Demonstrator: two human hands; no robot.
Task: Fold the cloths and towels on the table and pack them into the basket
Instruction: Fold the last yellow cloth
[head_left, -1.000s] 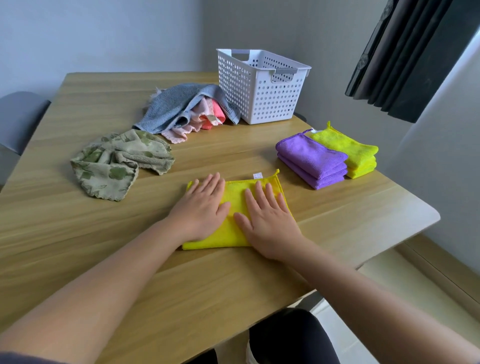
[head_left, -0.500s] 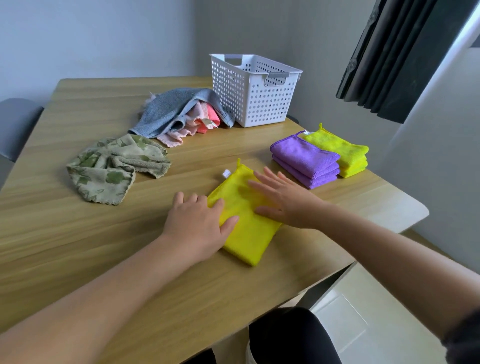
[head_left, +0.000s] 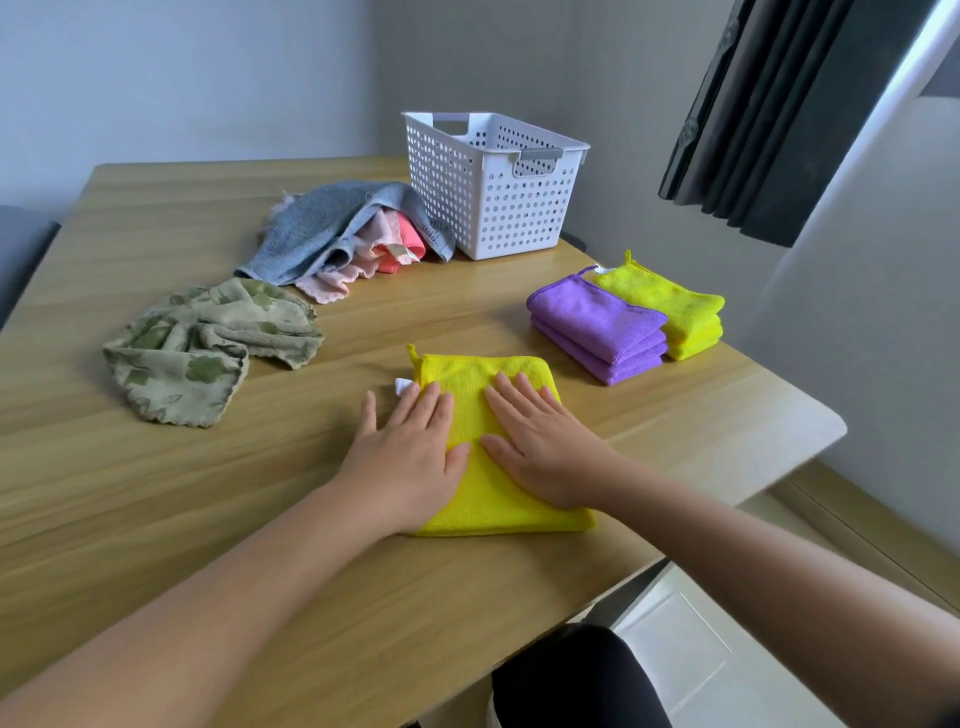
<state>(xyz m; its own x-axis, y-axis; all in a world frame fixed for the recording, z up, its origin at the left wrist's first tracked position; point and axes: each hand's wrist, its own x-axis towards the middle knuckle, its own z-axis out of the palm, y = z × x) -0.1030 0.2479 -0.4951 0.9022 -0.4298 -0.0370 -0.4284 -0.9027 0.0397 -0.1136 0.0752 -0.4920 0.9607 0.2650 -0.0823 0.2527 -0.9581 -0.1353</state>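
The left hand (head_left: 405, 457) and right hand (head_left: 540, 457) lie palm down, side by side, fingers straight and holding nothing. Both press on a folded yellow cloth (head_left: 478, 371) near the front edge of the table (head_left: 156, 499). The left hand's outer fingers overhang onto the wood, and the hands cover the cloth's middle. A white tag (head_left: 402, 386) peeks out at its far left corner.

To the right, just apart, sit folded purple cloths (head_left: 597, 322) touching a folded yellow stack (head_left: 675, 312). A rumpled leaf-print cloth (head_left: 197, 353) lies to the left. Farther back, a grey-blue towel (head_left: 322, 223) hides most of some pink cloths (head_left: 384, 249) and touches the white basket (head_left: 493, 208), whose floor is out of sight.
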